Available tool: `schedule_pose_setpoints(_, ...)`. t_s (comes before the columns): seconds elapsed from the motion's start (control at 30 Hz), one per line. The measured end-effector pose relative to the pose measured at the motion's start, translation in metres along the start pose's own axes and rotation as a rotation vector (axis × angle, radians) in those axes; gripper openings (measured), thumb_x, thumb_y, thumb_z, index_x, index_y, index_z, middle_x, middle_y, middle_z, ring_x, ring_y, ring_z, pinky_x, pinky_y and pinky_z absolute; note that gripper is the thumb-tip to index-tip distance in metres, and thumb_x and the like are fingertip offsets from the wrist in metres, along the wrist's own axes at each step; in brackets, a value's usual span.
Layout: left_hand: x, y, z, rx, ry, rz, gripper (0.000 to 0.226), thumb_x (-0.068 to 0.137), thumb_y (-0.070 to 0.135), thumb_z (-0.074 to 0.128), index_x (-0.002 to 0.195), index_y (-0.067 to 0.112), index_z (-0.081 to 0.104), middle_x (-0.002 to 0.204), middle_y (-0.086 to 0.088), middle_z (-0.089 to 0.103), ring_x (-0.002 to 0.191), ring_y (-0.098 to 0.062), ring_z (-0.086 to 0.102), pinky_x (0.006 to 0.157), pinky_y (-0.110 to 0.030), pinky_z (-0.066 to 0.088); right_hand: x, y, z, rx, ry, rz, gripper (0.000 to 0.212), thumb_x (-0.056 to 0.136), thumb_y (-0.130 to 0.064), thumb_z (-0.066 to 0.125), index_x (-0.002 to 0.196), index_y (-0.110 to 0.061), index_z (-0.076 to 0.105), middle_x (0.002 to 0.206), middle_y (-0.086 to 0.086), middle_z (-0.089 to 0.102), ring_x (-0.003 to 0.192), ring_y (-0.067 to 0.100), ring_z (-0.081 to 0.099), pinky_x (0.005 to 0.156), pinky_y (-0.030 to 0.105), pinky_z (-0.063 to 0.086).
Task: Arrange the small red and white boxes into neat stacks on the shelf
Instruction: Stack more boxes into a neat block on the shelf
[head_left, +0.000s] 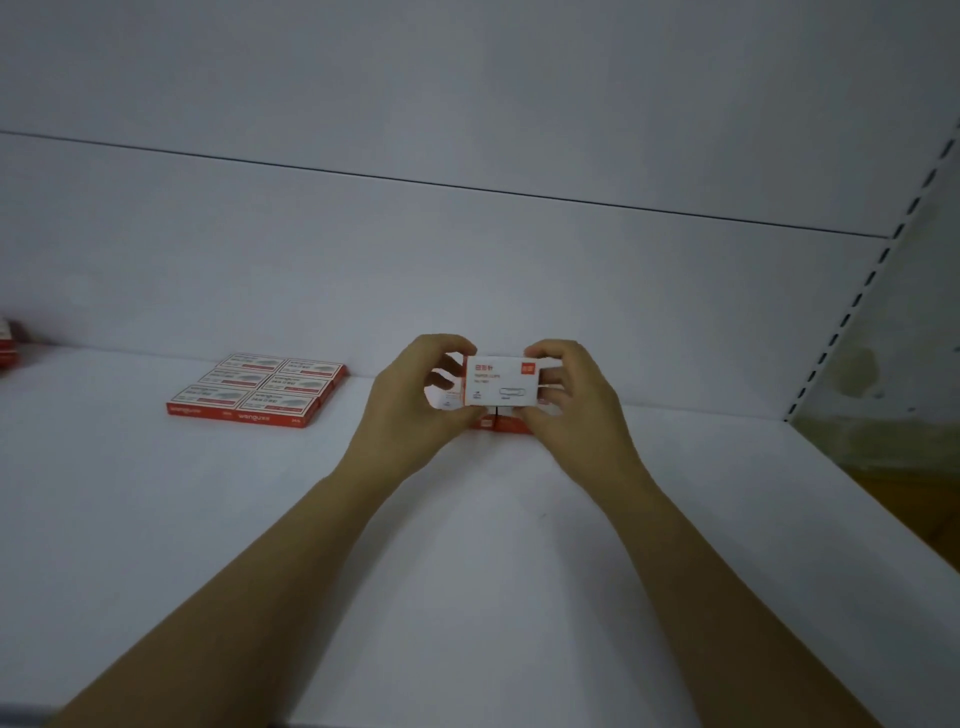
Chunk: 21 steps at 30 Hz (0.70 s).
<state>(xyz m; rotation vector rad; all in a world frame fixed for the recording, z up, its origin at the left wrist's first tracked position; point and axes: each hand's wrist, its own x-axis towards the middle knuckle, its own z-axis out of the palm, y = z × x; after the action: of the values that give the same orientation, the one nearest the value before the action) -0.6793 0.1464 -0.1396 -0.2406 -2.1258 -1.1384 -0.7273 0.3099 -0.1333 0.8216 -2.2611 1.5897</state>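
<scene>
Both hands hold a small white box with red print just above the white shelf, near its back. My left hand grips its left end and my right hand grips its right end, fingers curled over the top. Another white box sits partly hidden behind my left fingers. Red box edges show on the shelf right under the held box. To the left, several flat red and white boxes lie in a tidy block of two columns.
At the far left edge more red and white boxes are stacked, mostly cut off. A slotted upright marks the shelf's right end, with a glass panel beyond it. The back wall stands close behind the boxes.
</scene>
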Motion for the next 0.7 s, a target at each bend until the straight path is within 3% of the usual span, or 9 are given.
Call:
schedule_pose_setpoints(0.13,-0.003,-0.002,0.002,0.187,0.071,0.150,0.046,0.072,0.000,0.075,0.109,0.012,0.051,0.110,-0.003,0.057,0.091,-0.010,0.052,0.077,-0.008,0.045,-0.003,-0.005,0.004,-0.172,0.075,-0.271,0.041,0.076,0.011,0.065,0.107,-0.009,0.048,0.114,-0.006,0.041,0.101,0.001,0.049,0.073,0.003,0.048)
schedule_pose_setpoints(0.3,-0.003,-0.005,0.005,0.320,0.204,0.312,0.049,0.072,-0.004,0.072,0.108,0.015,0.044,0.112,-0.013,0.059,0.096,-0.015,0.049,0.081,-0.016,0.045,-0.002,-0.005,0.010,-0.262,0.154,-0.468,0.052,0.074,0.010,0.066,0.106,-0.020,0.038,0.115,-0.005,0.037,0.110,-0.001,0.038,0.082,0.000,0.044)
schedule_pose_setpoints(0.43,-0.001,-0.010,-0.001,0.301,0.115,0.280,0.044,0.071,0.003,0.077,0.110,0.004,0.057,0.115,-0.012,0.058,0.097,-0.009,0.050,0.084,-0.006,0.042,0.000,0.000,0.004,-0.228,0.104,-0.379,0.046,0.073,0.006,0.070,0.111,-0.010,0.050,0.120,-0.006,0.040,0.107,0.002,0.044,0.080,0.003,0.046)
schedule_pose_setpoints(0.5,0.000,-0.010,-0.005,0.248,0.041,0.170,0.049,0.069,0.009,0.081,0.114,0.006,0.061,0.113,-0.004,0.060,0.090,-0.005,0.054,0.079,-0.001,0.040,0.001,0.003,-0.002,-0.227,0.044,-0.286,0.047,0.074,0.000,0.074,0.116,-0.007,0.055,0.120,-0.002,0.044,0.103,0.007,0.051,0.081,0.006,0.047)
schedule_pose_setpoints(0.7,0.001,-0.007,-0.010,0.172,-0.130,-0.165,0.055,0.071,0.014,0.080,0.122,0.017,0.059,0.105,0.005,0.065,0.080,-0.002,0.057,0.068,0.000,0.043,-0.002,0.002,-0.006,-0.144,-0.097,-0.011,0.055,0.075,-0.009,0.076,0.125,-0.018,0.054,0.114,-0.003,0.055,0.089,0.008,0.059,0.075,0.009,0.051)
